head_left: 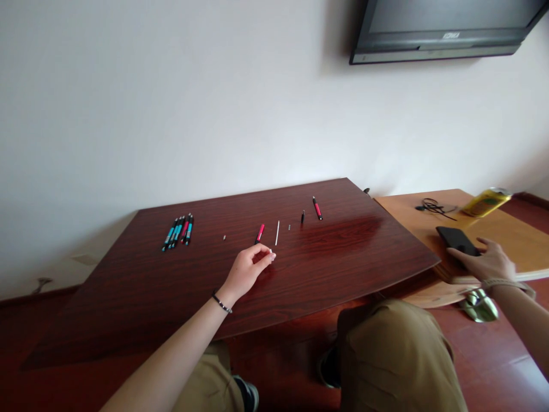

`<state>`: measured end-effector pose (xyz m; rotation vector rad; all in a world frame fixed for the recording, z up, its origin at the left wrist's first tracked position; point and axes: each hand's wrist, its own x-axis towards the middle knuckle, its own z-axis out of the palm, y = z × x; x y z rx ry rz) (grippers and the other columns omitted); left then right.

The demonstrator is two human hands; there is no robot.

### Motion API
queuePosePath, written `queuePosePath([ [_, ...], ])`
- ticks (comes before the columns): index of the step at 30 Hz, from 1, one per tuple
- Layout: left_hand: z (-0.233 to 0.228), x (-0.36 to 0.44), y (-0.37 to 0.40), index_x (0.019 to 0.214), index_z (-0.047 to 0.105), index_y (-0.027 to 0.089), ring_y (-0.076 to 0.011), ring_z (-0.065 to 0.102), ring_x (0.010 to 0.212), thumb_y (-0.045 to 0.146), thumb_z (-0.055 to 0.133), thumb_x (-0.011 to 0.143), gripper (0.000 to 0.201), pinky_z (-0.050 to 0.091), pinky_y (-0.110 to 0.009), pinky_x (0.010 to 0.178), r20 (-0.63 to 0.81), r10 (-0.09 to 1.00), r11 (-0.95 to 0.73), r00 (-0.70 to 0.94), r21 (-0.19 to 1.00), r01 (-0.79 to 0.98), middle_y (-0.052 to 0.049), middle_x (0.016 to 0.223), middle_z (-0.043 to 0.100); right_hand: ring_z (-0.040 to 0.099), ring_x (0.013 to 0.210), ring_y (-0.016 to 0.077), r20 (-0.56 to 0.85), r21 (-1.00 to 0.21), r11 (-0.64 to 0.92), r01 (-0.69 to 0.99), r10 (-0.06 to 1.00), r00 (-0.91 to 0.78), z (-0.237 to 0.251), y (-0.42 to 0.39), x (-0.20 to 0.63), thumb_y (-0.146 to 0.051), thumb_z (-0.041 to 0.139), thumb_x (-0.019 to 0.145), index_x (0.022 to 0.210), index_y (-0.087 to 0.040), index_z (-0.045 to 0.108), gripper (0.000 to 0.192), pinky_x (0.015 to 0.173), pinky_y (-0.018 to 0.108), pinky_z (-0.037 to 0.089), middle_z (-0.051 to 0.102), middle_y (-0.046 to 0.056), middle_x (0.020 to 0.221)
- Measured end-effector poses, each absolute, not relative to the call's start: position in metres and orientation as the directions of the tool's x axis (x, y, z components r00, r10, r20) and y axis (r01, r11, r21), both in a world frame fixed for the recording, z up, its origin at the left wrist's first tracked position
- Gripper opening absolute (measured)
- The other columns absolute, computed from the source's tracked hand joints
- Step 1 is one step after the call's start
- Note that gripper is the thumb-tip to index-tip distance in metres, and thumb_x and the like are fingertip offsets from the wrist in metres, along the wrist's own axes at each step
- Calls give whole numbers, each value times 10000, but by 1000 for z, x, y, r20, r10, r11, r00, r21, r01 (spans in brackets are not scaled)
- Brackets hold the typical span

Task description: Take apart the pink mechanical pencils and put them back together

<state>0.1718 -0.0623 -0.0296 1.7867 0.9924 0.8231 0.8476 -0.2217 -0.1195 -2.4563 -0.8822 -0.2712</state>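
Presently observed at the left hand (246, 266): thumb and index finger together at the tips, apparently clamped on a small white piece (271, 250), too small to identify. Located low over a dark red-brown table (338, 257); cannot tell whether resting on the surface.

Found just beyond the grip and slightly to its right: a thin white rod (277, 233), lying flat, long axis running away from the body with a faint lean to the right, near end closest to the fingertips. Found just beyond and slightly left of the grip: a pink barrel (260, 232), lying with a stronger lean to the right, dark near end partly hidden by the fingers; cannot tell whether touching. Judged decisive: rod almost in line with the pinch, left hand by far the nearer.

Recorded farther right of the grip, in order: a tiny grey piece (289, 227), a short black part (302, 217), a pink-and-black pen (317, 208). Recorded left of the grip: a tiny pale piece (224, 237), then a row of pens (178, 232), well apart.

Noted well to the right, at the right hand (493, 260): touching a flat black object (455, 237) on a light wooden table (397, 216); cannot tell whether clamped.
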Motion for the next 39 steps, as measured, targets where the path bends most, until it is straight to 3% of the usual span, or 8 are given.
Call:
queuePosePath([
  [2, -29, 172, -62, 955, 733, 199, -201, 695, 841, 470, 723, 958, 271, 510, -304, 774, 123, 883, -277, 454, 916, 290, -43, 911, 761, 666, 1084, 465, 292, -456, -673, 582, 504, 813, -114, -219, 835, -813, 713, 627, 1486, -196, 579, 1066, 914, 602, 482, 729, 245, 1194],
  [6, -28, 172, -62, 954, 733, 198, -206, 697, 856, 478, 721, 958, 280, 514, -303, 778, 123, 881, -285, 458, 909, 304, -50, 938, 769, 563, 1310, 423, 528, -400, -553, 731, 513, 677, -89, -208, 788, -767, 695, 747, 1567, -223, 497, 1004, 1095, 563, 398, 678, 212, 1344],
  [9, -28, 171, -62, 959, 730, 199, -206, 699, 858, 487, 716, 963, 288, 518, -307, 794, 119, 876, -289, 468, 905, 311, -46, 930, 764, 542, 1285, 414, 625, -335, -460, 822, 545, 559, -66, -198, 744, -691, 706, 774, 1613, -216, 423, 1005, 1129, 565, 368, 647, 193, 1366],
  [14, -28, 171, -62, 972, 732, 197, -207, 695, 853, 491, 706, 970, 296, 520, -302, 781, 131, 869, -308, 477, 898, 315, -45, 923, 762, 510, 1297, 403, 670, -255, -325, 911, 620, 409, -44, -182, 684, -615, 723, 827, 1659, -236, 338, 992, 1174, 552, 330, 588, 186, 1437],
  [20, -25, 171, -64, 961, 729, 198, -202, 689, 839, 490, 701, 971, 293, 516, -296, 764, 142, 865, -331, 482, 883, 333, -46, 935, 768, 473, 1321, 431, 672, -277, -222, 935, 651, 354, -34, -172, 641, -538, 743, 875, 1679, -249, 277, 973, 1174, 616, 326, 525, 182, 1497],
  [26, -25, 172, -64, 958, 739, 199, -193, 678, 832, 488, 691, 979, 293, 509, -295, 789, 163, 859, -368, 486, 856, 363, -36, 933, 762, 473, 1351, 439, 665, -253, -228, 940, 664, 340, -31, -170, 620, -620, 653, 919, 1684, -202, 255, 958, 1164, 617, 317, 536, 204, 1485],
  [39, -24, 173, -64, 952, 732, 201, -189, 672, 839, 476, 680, 993, 283, 501, -299, 813, 157, 857, -375, 491, 843, 385, -26, 930, 757, 487, 1344, 434, 684, -279, -207, 938, 643, 345, -28, -167, 613, -616, 675, 920, 1676, -195, 264, 958, 1178, 620, 326, 534, 209, 1485],
])
